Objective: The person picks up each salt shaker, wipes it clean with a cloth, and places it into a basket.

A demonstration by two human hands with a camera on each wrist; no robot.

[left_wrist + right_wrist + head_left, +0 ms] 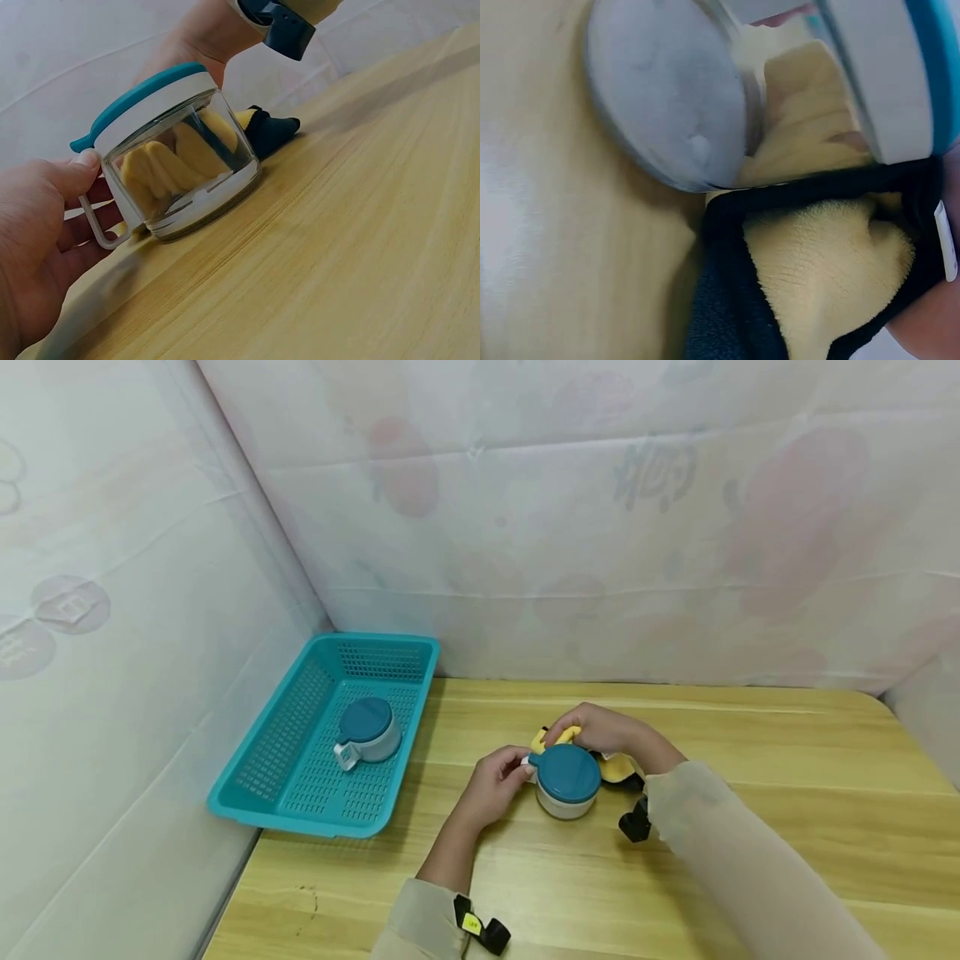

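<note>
A clear glass jar with a blue-green lid is on the table, tilted in the left wrist view. My left hand grips it by its pale side handle, thumb up near the lid's tab. On the jar's far side my right hand grips a yellow cloth with dark edging and holds it against the glass. Yellow folds show through the jar wall in the left wrist view. Up close, the right wrist view has the cloth bunched beside the jar's round base.
At the left stands a turquoise plastic basket with perforated sides. A second jar with the same kind of lid and handle sits in it. The wooden table ends at a printed fabric wall behind, with another at the left.
</note>
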